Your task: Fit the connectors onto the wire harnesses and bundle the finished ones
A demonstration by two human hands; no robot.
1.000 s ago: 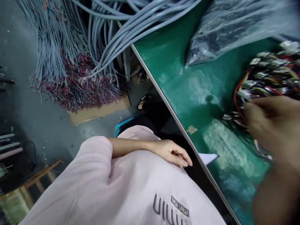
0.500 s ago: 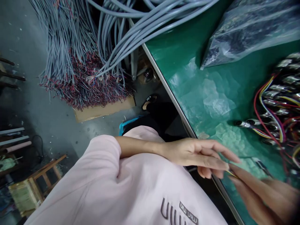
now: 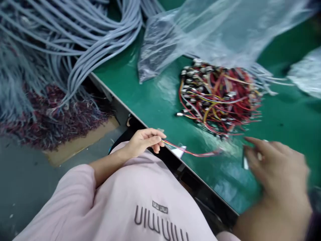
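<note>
My left hand (image 3: 146, 142) is closed in a pinch at the table's edge. From its fingertips a thin bundle of red, yellow and dark wires (image 3: 193, 153) stretches right over the green tabletop, its far end blurred. My right hand (image 3: 276, 164) is farther right above the table, smeared by motion, its fingers curled in. At its fingertips is a small white and dark piece (image 3: 245, 163), too blurred to name. Beyond both hands lies a heap of wired metal connectors (image 3: 220, 97) with red, yellow, white and black leads.
A clear plastic bag (image 3: 160, 50) with dark contents lies behind the heap. Coiled grey cables (image 3: 107, 50) hang over the table's left corner. Cables with stripped red and blue ends (image 3: 50, 117) stand on cardboard (image 3: 85, 144) on the floor. Another plastic bag (image 3: 307, 73) is at far right.
The view has swung right, showing the whole connector heap. My hands, close together on the wires before, are now apart; my right hand has moved away to the right.
</note>
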